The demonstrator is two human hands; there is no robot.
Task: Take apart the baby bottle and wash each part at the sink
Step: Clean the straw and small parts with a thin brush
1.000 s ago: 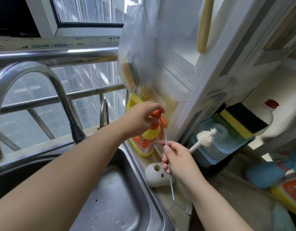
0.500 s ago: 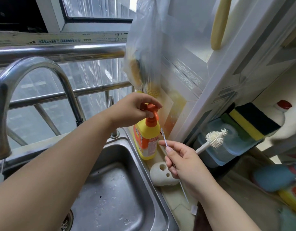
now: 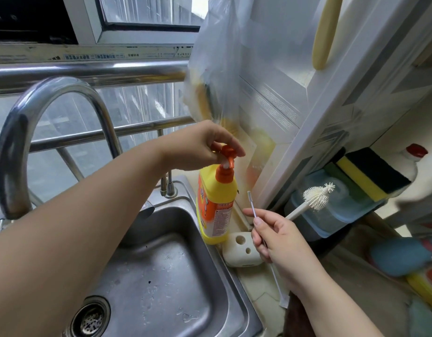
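Note:
A yellow dish-soap bottle (image 3: 216, 205) with an orange pump (image 3: 226, 158) stands on the sink's right rim. My left hand (image 3: 200, 147) grips the pump head from above. My right hand (image 3: 277, 237) is just right of the bottle and holds two brushes: a thin white straw brush (image 3: 251, 203) pointing up, and a white silicone brush (image 3: 317, 194) with a bristly head pointing up and right. No baby bottle parts show.
The steel sink (image 3: 161, 263) with its drain (image 3: 89, 317) lies below, the curved faucet (image 3: 39, 117) at left. A white holed brush holder (image 3: 241, 249) sits on the rim. A blue tub (image 3: 331, 210), a yellow-black sponge (image 3: 370, 173) and a hanging plastic bag (image 3: 215, 69) are to the right.
My left hand has drawn the soap bottle nearer along the rim by its pump. My right hand with the brushes has stayed beside it.

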